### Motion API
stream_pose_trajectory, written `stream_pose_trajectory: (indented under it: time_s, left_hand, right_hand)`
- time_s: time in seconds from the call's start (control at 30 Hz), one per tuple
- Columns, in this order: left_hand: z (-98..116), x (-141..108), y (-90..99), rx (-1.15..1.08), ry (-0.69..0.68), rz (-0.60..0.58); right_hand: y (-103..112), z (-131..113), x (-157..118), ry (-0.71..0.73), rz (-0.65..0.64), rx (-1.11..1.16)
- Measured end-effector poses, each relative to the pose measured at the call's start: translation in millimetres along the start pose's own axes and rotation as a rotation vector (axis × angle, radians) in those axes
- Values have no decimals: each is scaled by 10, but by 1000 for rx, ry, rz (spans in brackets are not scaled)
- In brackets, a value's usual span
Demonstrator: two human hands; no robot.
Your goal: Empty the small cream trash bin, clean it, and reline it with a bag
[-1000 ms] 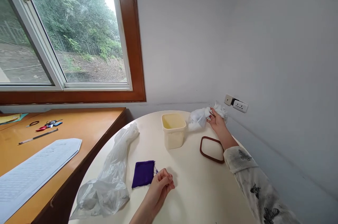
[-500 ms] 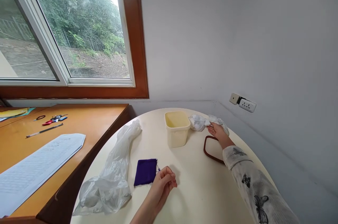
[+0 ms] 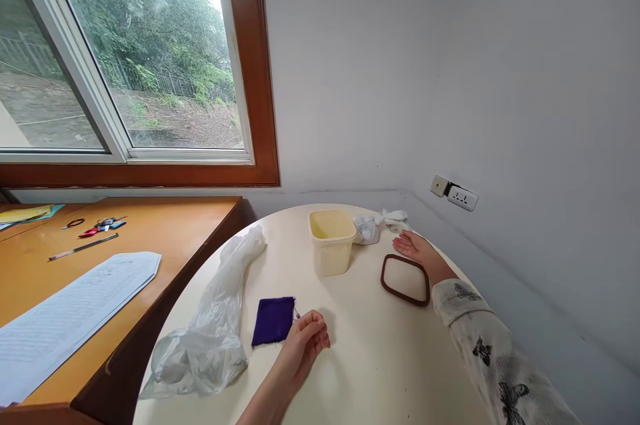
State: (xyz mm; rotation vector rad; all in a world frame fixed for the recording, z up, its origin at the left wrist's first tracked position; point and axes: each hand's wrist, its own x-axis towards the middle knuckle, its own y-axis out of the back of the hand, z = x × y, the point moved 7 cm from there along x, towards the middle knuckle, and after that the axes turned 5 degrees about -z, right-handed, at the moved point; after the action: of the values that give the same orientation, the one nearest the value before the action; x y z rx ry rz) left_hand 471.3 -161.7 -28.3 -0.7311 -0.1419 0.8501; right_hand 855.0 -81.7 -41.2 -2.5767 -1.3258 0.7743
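- Tub (image 3: 331, 258): upright, between the clear bag (image 3: 213, 331) and the knotted bag (image 3: 367, 229).
- Ring (image 3: 406, 297): flat, near side of the right hand (image 3: 413, 248), whose fingers spread apart beside the knotted bag.
- Left hand (image 3: 310, 335): fingertips curled together beside the purple cloth (image 3: 273, 320); contents, if any, cannot be told.
- Pale round table (image 3: 360, 371); wooden desk (image 3: 170, 221) and window at left.
- Knotted bag: far edge, long axis crosswise, knot rightward.
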Motion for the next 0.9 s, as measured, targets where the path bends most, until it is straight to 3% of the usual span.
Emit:
stream_pose_trajectory:
  time_s: [0.17, 0.33, 0.5, 0.7, 0.9]
  left_hand:
    - [4, -4, -9, 13, -5, -15]
    - [4, -14, -12, 8, -8, -27]
    - [-7, -17, -9, 15, -7, -33]
    - [25, -25, -50, 1, -8, -10]
    - [22, -24, -41, -5, -26, -28]
  right_hand:
    - [-49, -17, -92, -23, -19, -203]
    - [-163, -67, -77, 69, -14, -482]
    - [-414, -184, -87, 346, 41, -822]
    - [-1039, -381, -284, 819, 40, -1269]
    - [-1469, -367, -186, 964, -49, -1660]
